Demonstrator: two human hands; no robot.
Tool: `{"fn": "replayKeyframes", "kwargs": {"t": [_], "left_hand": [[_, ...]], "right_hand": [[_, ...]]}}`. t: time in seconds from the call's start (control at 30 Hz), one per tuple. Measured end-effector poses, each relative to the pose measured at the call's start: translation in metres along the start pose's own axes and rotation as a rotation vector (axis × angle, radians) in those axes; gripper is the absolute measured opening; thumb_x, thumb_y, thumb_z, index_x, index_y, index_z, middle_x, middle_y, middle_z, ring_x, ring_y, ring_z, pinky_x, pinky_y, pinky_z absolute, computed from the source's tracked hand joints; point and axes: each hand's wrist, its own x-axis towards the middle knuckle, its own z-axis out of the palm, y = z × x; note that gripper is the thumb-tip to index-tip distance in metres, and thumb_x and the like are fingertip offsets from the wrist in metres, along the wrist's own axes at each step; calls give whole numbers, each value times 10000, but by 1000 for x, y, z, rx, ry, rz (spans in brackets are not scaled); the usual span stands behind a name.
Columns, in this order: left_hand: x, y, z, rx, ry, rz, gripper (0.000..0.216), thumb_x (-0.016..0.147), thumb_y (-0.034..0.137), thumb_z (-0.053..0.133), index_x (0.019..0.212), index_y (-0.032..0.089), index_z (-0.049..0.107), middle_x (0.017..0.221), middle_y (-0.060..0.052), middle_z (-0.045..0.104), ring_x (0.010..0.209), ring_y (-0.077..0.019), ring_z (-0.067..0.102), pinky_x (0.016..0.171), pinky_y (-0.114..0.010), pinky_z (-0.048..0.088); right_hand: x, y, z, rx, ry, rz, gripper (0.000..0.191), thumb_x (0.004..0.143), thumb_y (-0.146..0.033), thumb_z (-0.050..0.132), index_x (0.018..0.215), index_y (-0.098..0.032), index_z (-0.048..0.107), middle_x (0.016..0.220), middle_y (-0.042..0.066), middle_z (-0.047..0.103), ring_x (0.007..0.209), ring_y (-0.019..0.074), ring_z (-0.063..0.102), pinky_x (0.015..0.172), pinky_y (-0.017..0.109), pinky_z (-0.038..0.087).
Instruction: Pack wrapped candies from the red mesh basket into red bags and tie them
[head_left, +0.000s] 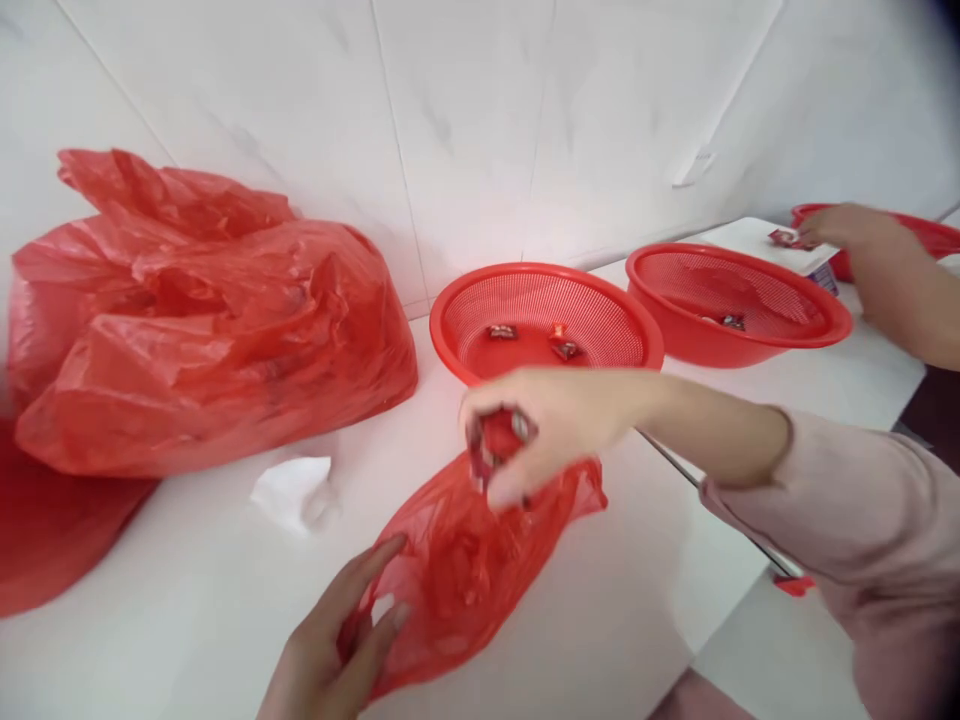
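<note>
Small wrapped packets [477, 462] are gripped in the curled right hand [559, 415] above a red plastic bag [469, 590], whose near end is touched by the left hand [322, 640] (fingers parted); a red colander [540, 271] is set beyond.

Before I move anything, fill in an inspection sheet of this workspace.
Surface: white table.
Job's things: small red bag lying on the table; near basket holding a few wrapped pieces; second basket to its right.
Clutter: crumpled white piece; large red bag.
Hands: left hand at the small red bag's edge; right hand above it, holding blurred wrapped items.
Cables: nothing seen.
Surroundings: white wall; another person's hand at right.
</note>
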Motion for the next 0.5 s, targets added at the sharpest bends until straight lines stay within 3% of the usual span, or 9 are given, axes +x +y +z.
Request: {"fn": "replayKeyframes", "kwargs": {"t": [0.1,0.2,0.27,0.37,0.5], "left_hand": [[-5,12,-1,-37,-95,-149,628,770,567,635,1308,247,583,491,70,362,490,-113,333,464,-200,322],[-8,15,-8,-115,-204,-190,714,810,553,599,1415,200,462,469,87,304,473,-100,288,466,-202,288],[-10,15,-15,-248,-269,-200,732,829,510,600,1458,198,394,452,99,265,451,-87,244,451,-194,262],[-13,14,-28,-528,-364,-245,663,858,404,601,1465,257,380,441,118,173,418,-61,137,418,-171,200],[-16,13,-37,-760,-418,-290,582,871,244,592,1429,309,439,427,120,137,389,-41,80,398,-155,169]], "right_hand": [[3,-6,52,-224,-60,116,374,765,-448,675,1051,-217,604,900,24,683,743,171,617,561,240,384],[9,14,80,-469,36,252,385,856,-373,570,1202,-206,572,977,86,691,816,238,641,569,277,383],[7,30,82,-527,40,310,409,879,-306,521,1273,-200,545,997,109,697,832,256,655,585,292,403],[-5,42,78,-571,4,334,485,803,-172,548,1285,-227,557,991,92,709,834,253,668,611,295,433],[-23,35,74,-413,-149,315,549,792,-226,577,1337,-271,530,990,60,721,858,251,670,625,296,465]]}}
